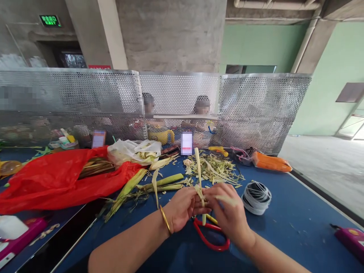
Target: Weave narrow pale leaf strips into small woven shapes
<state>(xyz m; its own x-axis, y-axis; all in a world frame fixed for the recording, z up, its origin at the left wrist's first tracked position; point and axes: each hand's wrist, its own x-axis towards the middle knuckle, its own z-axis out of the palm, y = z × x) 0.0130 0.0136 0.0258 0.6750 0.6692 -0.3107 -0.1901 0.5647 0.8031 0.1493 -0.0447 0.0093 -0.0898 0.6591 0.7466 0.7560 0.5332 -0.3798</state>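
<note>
Both my hands meet above the blue table (pixel 284 223). My left hand (pixel 183 206), with a gold bangle on the wrist, pinches a pale leaf strip (pixel 198 167) that stands up from my fingers. My right hand (pixel 229 210) is closed on the same strip, fingers folded around its lower part. The strip's end hangs down below my hands. Red-handled scissors (pixel 212 237) lie on the table right under my hands.
A red plastic bag (pixel 57 178) with leaves lies left, a white bag (pixel 133 149) behind it. Green leaves (pixel 142 185) and a heap of trimmings (pixel 213 168) sit ahead. A coil of white band (pixel 256 197) is at right. Perforated metal screen (pixel 256 110) with people behind.
</note>
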